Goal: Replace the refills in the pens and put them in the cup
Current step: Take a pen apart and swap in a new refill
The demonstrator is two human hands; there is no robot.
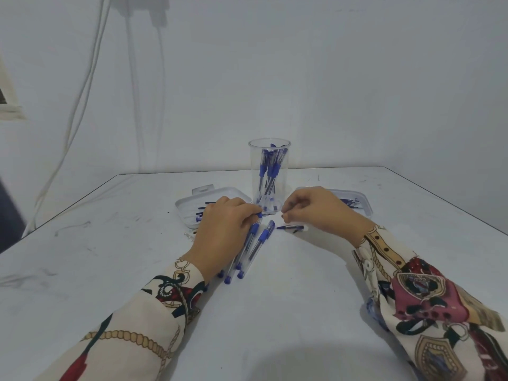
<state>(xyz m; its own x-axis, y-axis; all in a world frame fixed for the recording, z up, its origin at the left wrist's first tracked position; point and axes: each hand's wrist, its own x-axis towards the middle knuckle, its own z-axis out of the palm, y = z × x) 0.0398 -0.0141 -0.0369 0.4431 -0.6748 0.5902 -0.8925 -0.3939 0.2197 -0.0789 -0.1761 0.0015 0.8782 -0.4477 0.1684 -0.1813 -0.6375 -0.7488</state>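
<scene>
We cannot make out what our right hand (310, 207) pinches. Our left hand (222, 229) hides part of the pen (254, 229) its curled fingers (247, 211) grip; the cup (269, 171) stands just beyond both fingertips.

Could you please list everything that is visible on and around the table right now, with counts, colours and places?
Cup: one, clear plastic, upright at the table's far middle, holding several blue pens.
Loose pens: a few, clear with blue grips and caps, lying on the table partly under the left hand; exact count hidden.
Pen cap: one, blue, lying below the right hand.
Left tray: one, white, left of the cup, holding dark refills.
Right tray: one, white, right of the cup, holding refills.
Table: one, white, scuffed.
Cables: white, hanging on the left wall.
Left hand: grips a pen.
Right hand: fingers curled, pinching something small.
</scene>
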